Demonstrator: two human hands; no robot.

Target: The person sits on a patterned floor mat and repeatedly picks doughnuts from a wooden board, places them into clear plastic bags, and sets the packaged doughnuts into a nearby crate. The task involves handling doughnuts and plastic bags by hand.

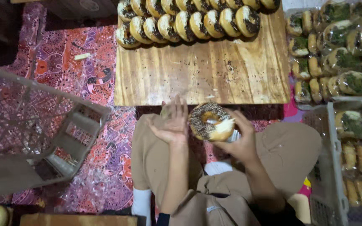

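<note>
Right hand [240, 140] clamped on sprinkled doughnut [210, 121], just off the wooden board's [202, 71] near edge; left hand [171, 125] open, fingers spread, beside it.

One board [202, 75], two crates [42, 129]

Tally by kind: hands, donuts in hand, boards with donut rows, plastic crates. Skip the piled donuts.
Hands: 2, left hand and right hand
Donut in hand: 1, sprinkled donut in the right hand
Board with donut rows: 1, wooden board
Crates: 2, grey crate on the left and white crate on the right
Total: 6
</note>
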